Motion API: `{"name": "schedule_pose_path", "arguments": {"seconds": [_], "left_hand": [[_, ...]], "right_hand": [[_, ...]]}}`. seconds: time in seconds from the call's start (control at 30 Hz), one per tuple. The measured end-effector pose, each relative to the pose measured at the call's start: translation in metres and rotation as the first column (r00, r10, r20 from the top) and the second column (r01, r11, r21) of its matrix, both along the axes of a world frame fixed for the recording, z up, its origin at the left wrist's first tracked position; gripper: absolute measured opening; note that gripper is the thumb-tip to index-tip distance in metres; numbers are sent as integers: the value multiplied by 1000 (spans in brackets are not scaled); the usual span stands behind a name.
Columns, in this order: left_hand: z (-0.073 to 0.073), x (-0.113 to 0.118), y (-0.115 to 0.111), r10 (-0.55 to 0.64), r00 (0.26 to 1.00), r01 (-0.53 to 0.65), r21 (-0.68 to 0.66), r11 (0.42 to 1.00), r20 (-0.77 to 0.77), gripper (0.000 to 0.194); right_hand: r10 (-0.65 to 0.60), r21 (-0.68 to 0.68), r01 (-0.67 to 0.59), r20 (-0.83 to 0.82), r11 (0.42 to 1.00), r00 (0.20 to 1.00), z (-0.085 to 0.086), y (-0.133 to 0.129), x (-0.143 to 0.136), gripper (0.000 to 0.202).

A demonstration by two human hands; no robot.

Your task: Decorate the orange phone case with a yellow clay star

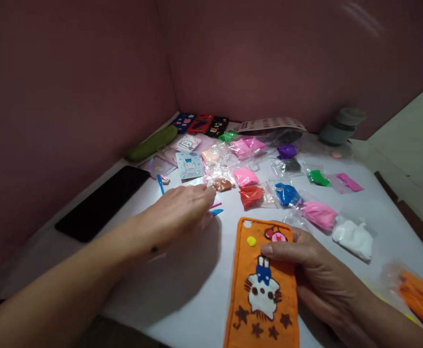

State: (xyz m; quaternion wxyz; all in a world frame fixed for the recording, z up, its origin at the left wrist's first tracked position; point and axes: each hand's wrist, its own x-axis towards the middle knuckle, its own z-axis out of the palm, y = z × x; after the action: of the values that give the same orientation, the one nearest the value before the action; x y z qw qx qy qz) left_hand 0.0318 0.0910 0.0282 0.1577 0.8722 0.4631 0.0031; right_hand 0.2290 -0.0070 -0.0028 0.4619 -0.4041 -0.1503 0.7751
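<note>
My right hand point(311, 263) holds an orange decorated panel point(245, 280) near the front of the table, its thumb on the face and its other fingers behind. The panel carries a white cat figure in blue, upside down to me, with brown stars, a yellow dot and a pink-and-red shape. My left hand point(184, 208) reaches over the white table, back of the hand up. Its fingertips are hidden, beside a blue pointed tool point(216, 212) and a thin pink stick point(216, 205). Whether they grip one cannot be made out.
Bags of coloured clay, such as red point(251, 196), blue point(286, 194) and white point(352, 237), spread across the middle and right. A black phone point(104, 203) and a green case point(153, 143) lie left. A jar point(342, 126) stands back right.
</note>
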Motion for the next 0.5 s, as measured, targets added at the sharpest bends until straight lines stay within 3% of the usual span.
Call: {"name": "schedule_pose_path", "arguments": {"seconds": [0.23, 0.4, 0.5], "left_hand": [[10, 10, -20, -51, 978, 25, -126, 992, -201, 12], [-8, 9, -25, 20, 971, -55, -138, 989, -240, 24], [-20, 3, -28, 84, 982, -98, -78, 992, -167, 31]], "right_hand": [[-11, -8, 11, 40, 1000, 999, 0, -2, 2, 31], [-11, 20, 10, 40, 1000, 999, 1, -4, 2, 26], [-14, 30, 14, 22, 999, 1000, -1, -4, 2, 27]]}}
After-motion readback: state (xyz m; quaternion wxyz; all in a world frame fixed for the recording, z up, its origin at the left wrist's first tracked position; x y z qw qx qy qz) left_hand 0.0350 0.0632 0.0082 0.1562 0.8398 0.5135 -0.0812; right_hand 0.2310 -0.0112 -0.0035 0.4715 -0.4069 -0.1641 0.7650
